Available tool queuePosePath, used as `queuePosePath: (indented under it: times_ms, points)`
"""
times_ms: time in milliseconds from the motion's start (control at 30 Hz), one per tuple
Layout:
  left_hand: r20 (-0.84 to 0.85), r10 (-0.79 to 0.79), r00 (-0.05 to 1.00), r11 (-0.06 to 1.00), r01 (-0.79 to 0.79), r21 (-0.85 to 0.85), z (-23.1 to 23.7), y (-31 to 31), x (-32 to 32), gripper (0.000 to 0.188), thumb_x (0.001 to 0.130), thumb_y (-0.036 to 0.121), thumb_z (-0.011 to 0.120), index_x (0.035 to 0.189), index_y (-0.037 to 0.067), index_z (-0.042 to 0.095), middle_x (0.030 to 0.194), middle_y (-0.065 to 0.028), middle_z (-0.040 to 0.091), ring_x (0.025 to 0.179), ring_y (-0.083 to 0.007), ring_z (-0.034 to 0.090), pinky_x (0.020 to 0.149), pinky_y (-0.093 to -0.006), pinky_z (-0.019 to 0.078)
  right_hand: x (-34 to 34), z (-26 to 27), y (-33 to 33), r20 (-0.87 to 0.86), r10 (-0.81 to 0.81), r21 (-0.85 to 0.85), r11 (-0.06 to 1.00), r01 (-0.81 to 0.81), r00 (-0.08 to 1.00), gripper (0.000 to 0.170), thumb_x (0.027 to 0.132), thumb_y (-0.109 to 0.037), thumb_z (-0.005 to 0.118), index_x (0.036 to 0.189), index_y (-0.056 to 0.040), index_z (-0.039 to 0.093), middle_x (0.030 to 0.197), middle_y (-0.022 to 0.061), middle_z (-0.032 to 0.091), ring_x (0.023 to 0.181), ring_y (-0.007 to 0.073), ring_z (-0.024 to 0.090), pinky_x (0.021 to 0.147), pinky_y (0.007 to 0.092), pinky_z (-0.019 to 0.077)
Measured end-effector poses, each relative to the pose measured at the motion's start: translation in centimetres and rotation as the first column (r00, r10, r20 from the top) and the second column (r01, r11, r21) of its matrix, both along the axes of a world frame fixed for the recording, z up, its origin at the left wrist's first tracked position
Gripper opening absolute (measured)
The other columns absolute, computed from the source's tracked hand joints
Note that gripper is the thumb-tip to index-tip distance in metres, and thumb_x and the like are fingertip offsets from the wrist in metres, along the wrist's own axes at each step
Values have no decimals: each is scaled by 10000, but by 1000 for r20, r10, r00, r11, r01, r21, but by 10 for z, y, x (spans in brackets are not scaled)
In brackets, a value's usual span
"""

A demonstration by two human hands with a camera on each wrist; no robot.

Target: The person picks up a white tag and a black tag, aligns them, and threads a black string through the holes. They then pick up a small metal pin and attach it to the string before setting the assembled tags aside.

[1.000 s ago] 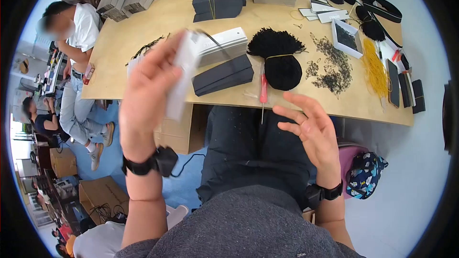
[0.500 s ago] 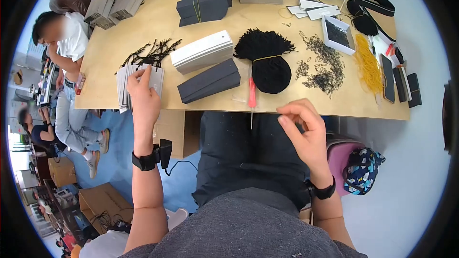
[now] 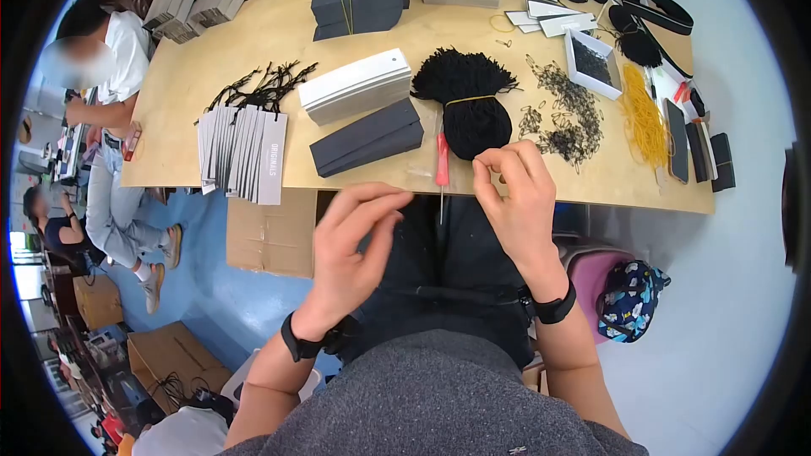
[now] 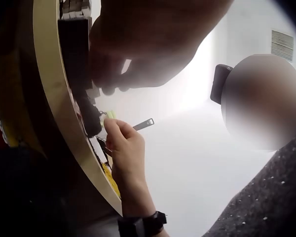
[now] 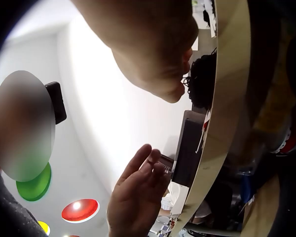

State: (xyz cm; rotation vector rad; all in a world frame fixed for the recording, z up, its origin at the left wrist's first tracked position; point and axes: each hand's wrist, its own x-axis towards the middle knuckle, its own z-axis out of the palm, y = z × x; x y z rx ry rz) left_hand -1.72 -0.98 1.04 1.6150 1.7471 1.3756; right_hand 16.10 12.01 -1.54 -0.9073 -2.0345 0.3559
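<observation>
My left hand (image 3: 359, 241) is in front of the table edge, its fingers loosely bent and thumb apart, with nothing seen between them. At the lower edge of a banded bundle of black cords (image 3: 477, 127), the thumb and fingertips of my right hand (image 3: 519, 194) come together; I cannot tell whether they pinch a cord. A red-handled tool (image 3: 443, 160) with a thin metal shaft lies between the hands, its tip past the edge. To the left, pale hang tags (image 3: 272, 156) with black cords lie fanned, the end one lettered "ORIGINALS". Stacks of white tags (image 3: 355, 89) and black tags (image 3: 367, 139) sit beside them.
Black safety pins (image 3: 570, 114) lie scattered right of the bundle, near a white box (image 3: 596, 67) of small dark pieces. Yellow rubber bands (image 3: 644, 127) and a phone (image 3: 677, 139) are further right. Banded black tag stacks (image 3: 359, 0) stand behind. Someone sits at the left.
The left hand put a white tag onto the fanned tags at the left, let go and came back toward the middle. The right hand rose to the cord bundle, its fingertips drawing together.
</observation>
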Motion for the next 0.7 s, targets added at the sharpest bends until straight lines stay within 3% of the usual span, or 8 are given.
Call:
queuePosePath:
  times_ms: [33,133,233,400,467,567,700]
  points:
    - [218,-63,974,994,80,-68,1,3,8,284,912,-89,559,1159,-5,671,1083,-120,646,921,-198,680,823,-282,533,0,1,-2,-13,1,-18,1000,-2,1000,141,752,3,746,834,-50,644,818,71,550,735,256,598,618,363,484]
    - [347,-126,930,974,182,-135,2,15,21,273,939,-75,545,1174,-6,666,1049,-114,670,881,-156,688,799,-262,545,-1,4,-3,-15,5,59,998,-4,1000,144,754,4,741,846,-49,644,817,74,546,735,261,599,615,366,484]
    - [304,-202,931,967,239,-89,0,22,29,275,937,-67,555,1184,-6,660,1019,-111,692,882,-156,687,797,-272,545,-1,-6,10,64,-27,81,996,22,998,156,751,6,739,855,-51,637,816,74,543,735,263,601,613,369,486]
    - [244,-191,951,967,225,-122,-5,19,29,265,950,-35,564,1198,-6,652,999,-99,708,870,-153,690,791,-271,548,0,-1,5,37,-11,17,1000,10,999,162,747,5,739,849,-51,627,816,73,544,735,261,601,612,370,488]
    - [455,-134,881,949,246,-197,-8,20,29,253,984,12,550,1220,-19,638,1017,-101,713,873,-145,686,785,-271,549,2,0,1,32,-7,3,1000,7,999,162,744,4,740,843,-49,624,815,72,546,736,261,602,613,370,489]
    - [601,-103,793,904,327,-276,-4,29,28,267,1019,71,528,1247,-32,620,1032,-106,715,893,-138,680,794,-271,546,2,1,-3,1,16,-15,1000,-16,1000,159,744,10,737,848,-50,632,813,74,549,732,262,603,613,371,490]
    - [571,-139,809,910,333,-249,-9,36,32,289,1034,105,517,1272,-34,606,1051,-112,711,915,-140,677,807,-268,543,1,-5,8,10,-1,74,997,0,1000,156,751,18,729,863,-51,645,814,74,556,718,262,603,604,365,492]
